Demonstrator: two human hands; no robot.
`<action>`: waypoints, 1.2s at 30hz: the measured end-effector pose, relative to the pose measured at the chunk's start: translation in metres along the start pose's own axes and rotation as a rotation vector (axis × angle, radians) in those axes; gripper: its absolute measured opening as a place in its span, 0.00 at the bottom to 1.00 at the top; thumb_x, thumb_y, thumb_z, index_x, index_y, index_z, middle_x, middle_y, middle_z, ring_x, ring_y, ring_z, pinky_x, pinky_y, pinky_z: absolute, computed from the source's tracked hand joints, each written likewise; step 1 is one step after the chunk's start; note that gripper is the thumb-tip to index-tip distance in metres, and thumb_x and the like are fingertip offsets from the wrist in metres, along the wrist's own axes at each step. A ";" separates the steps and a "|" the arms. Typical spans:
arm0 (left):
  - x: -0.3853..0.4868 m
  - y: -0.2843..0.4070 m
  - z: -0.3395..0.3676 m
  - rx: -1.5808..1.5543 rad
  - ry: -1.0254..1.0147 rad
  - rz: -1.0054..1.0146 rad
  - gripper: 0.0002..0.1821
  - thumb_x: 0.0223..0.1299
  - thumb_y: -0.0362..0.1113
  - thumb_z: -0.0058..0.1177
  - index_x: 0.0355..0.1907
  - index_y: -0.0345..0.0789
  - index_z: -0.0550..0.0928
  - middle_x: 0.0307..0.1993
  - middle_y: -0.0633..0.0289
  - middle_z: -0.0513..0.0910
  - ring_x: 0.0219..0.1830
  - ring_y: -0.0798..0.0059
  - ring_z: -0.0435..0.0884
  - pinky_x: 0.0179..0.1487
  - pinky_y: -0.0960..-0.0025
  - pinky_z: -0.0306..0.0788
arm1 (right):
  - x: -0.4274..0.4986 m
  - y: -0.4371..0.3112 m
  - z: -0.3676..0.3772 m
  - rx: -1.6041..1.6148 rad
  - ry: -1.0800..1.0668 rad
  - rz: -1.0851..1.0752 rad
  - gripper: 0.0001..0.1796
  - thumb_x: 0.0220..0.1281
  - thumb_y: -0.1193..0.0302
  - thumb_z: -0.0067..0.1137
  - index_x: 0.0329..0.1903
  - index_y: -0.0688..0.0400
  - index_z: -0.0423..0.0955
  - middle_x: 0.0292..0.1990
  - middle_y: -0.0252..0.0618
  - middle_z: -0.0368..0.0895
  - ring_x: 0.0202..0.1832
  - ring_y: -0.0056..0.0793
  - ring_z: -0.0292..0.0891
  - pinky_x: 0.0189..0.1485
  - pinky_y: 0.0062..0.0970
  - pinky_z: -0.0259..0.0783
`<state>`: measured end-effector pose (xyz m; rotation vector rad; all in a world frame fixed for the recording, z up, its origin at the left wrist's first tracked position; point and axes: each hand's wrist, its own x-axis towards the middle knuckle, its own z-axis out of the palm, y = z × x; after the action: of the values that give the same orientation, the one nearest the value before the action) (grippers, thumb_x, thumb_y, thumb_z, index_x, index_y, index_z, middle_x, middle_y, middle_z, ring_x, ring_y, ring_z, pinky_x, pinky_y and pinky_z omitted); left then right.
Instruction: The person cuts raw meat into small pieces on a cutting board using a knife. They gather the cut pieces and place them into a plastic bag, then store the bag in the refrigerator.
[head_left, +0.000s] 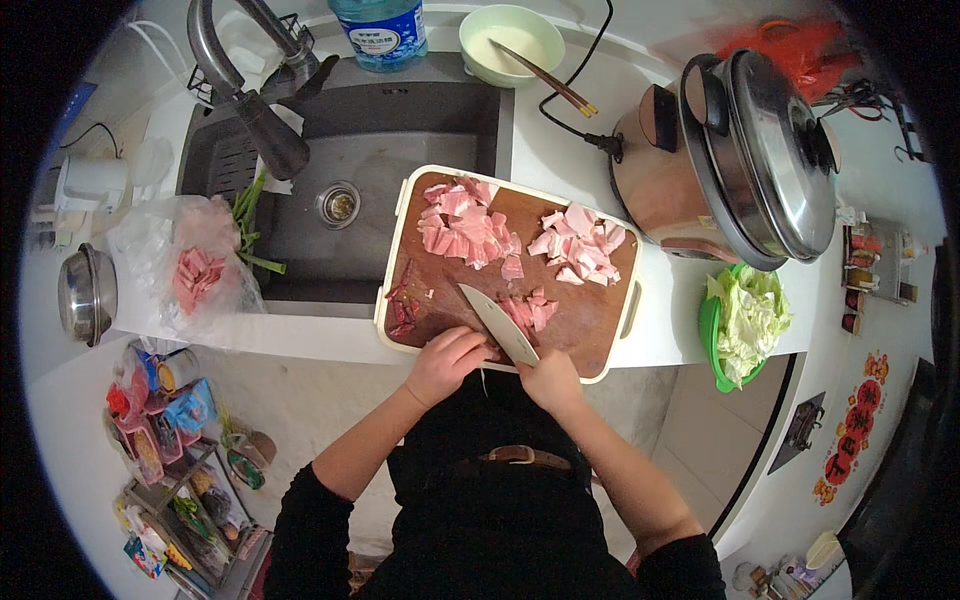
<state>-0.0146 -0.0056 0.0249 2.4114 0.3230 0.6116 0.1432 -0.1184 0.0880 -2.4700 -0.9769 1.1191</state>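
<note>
My right hand (553, 381) grips the handle of a broad-bladed kitchen cleaver (496, 321), its blade slanting up and left over a wooden cutting board (581, 330) with a cream rim. Just left of the blade, the curled fingers of my left hand (448, 365) press on a piece of meat at the board's near edge, mostly hidden by them. Right of the blade lies a small heap of sliced meat (529, 309). Two larger heaps, redder meat (469, 225) and paler meat (577, 244), sit toward the far side. Cut dried red chilies (403, 309) lie at the left.
The board overlaps a dark sink (420, 146) with a pull-down faucet (274, 139). Left are a plastic bag of meat (199, 277) and green stalks (247, 217). Behind stands a bowl with chopsticks (517, 45); right, a lidded electric pot (675, 165) and a green basket of leaves (712, 330).
</note>
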 end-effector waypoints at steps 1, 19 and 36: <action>0.000 0.001 -0.001 -0.005 0.010 -0.038 0.07 0.50 0.30 0.54 0.34 0.36 0.81 0.38 0.61 0.78 0.41 0.66 0.79 0.43 0.69 0.75 | 0.000 0.000 0.001 0.019 0.007 0.005 0.12 0.52 0.67 0.54 0.28 0.64 0.79 0.27 0.59 0.79 0.34 0.57 0.78 0.41 0.46 0.74; -0.017 0.009 -0.009 -0.063 0.138 -0.344 0.09 0.48 0.30 0.62 0.34 0.32 0.81 0.36 0.58 0.79 0.37 0.60 0.79 0.41 0.63 0.75 | -0.027 -0.013 0.007 -0.037 0.044 -0.117 0.08 0.51 0.72 0.50 0.28 0.62 0.78 0.26 0.59 0.78 0.32 0.57 0.78 0.37 0.49 0.74; -0.019 -0.005 -0.005 -0.076 0.105 -0.146 0.07 0.46 0.27 0.56 0.32 0.33 0.82 0.36 0.61 0.80 0.42 0.62 0.79 0.45 0.65 0.76 | -0.017 -0.041 0.016 -0.275 -0.191 0.000 0.09 0.49 0.74 0.51 0.30 0.64 0.79 0.30 0.56 0.82 0.35 0.52 0.80 0.41 0.43 0.76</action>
<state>-0.0341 -0.0059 0.0186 2.2648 0.5058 0.6735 0.1042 -0.1002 0.1061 -2.6075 -1.2614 1.3201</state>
